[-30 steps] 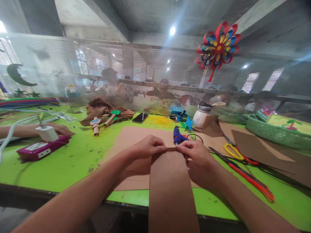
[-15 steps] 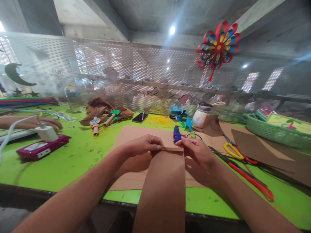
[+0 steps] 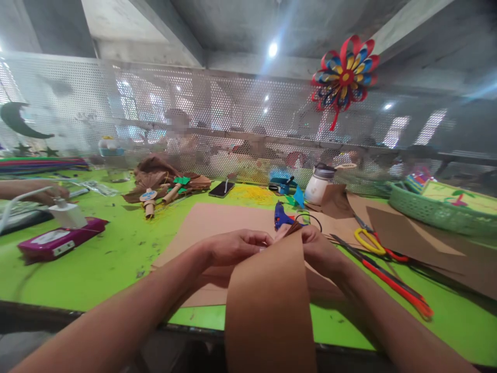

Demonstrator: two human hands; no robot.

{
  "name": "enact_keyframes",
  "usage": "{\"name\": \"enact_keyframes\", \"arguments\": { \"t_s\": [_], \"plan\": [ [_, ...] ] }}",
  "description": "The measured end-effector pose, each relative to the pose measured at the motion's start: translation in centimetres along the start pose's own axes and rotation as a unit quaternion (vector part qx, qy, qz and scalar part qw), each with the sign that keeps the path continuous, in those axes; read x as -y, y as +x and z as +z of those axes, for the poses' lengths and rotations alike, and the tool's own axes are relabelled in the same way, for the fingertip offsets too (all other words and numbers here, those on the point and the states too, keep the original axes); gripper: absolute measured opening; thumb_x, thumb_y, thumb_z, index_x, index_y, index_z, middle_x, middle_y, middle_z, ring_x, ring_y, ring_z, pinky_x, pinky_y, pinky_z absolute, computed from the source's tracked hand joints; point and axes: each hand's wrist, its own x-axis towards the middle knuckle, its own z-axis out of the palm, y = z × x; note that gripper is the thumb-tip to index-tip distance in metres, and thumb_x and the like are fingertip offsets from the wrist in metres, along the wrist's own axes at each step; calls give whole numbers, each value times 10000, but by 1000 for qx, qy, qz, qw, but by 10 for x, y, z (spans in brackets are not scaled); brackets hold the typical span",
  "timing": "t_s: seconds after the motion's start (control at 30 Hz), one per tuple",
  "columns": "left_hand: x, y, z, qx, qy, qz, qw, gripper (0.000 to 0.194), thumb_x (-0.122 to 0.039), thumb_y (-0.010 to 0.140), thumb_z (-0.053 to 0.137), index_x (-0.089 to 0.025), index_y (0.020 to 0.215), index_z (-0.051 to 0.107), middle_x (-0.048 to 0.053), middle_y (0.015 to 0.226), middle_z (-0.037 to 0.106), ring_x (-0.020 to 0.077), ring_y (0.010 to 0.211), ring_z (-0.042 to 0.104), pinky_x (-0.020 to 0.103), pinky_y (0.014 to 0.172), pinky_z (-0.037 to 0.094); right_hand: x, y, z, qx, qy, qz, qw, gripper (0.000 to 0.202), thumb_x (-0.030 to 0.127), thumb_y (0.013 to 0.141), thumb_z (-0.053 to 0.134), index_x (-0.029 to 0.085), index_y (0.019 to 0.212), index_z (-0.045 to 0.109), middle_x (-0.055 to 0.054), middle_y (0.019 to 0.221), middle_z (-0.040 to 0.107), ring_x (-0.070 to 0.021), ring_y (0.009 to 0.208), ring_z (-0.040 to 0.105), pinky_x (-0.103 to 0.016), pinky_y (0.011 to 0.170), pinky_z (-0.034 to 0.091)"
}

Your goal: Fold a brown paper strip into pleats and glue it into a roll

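Brown strip over green table, perforated screen behind

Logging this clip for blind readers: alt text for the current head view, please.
A person's right hand holds a bent brown paper strip, the left hand at its edge, above a green table. A blue glue gun lies beyond, scissors at right, a purple power strip at left.
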Motion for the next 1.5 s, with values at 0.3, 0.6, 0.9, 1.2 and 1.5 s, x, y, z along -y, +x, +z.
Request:
{"name": "enact_keyframes", "arguments": {
  "t_s": [0.3, 0.6, 0.9, 1.2, 1.5],
  "plan": [
    [-4, 0, -8, -104, 38, 0, 994, 343, -458, 818, 545, -127, 849, 630, 14, 699, 584, 106, 613, 513, 244, 623, 409, 6, -7, 8, 123, 10, 121, 985, 313, 369, 792, 635, 99, 940, 687, -65, 817, 633, -127, 698, 543, -248, 667, 409],
    [0, 3, -8, -87, 216, -30, 972, 255, -386, 733, 642, -137, 785, 632, -30, 601, 536, 93, 554, 463, 218, 541, 348, -7, 1, 6, -51, -129, 135, 981, 305, 417, 688, 707, 125, 638, 636, 21, 537, 499, -65, 476, 370, -205, 449, 252],
    [-11, 0, -9, -128, 340, -24, 931, 83, -181, 743, 514, -136, 742, 584, -41, 535, 525, 90, 501, 465, 206, 504, 336, 6, -7, 19, -58, -65, 141, 986, 147, 308, 704, 682, 168, 724, 641, -17, 648, 597, -135, 575, 522, -250, 505, 357],
    [-6, 3, -15, -155, 434, 12, 888, 90, -174, 747, 528, -144, 792, 599, -21, 630, 570, 102, 579, 487, 209, 556, 350, -1, -7, 21, -97, 27, 137, 985, 110, 271, 709, 671, 166, 699, 638, 3, 616, 551, -101, 511, 453, -243, 484, 344],
    [-4, 2, -10, -150, 399, 39, 904, 71, -215, 768, 523, -158, 795, 557, -19, 607, 571, 109, 563, 509, 209, 540, 364, 4, -8, 31, -93, 49, 121, 987, 288, 286, 708, 669, 162, 966, 700, -65, 788, 665, -160, 644, 575, -266, 550, 419]
  ]
}}
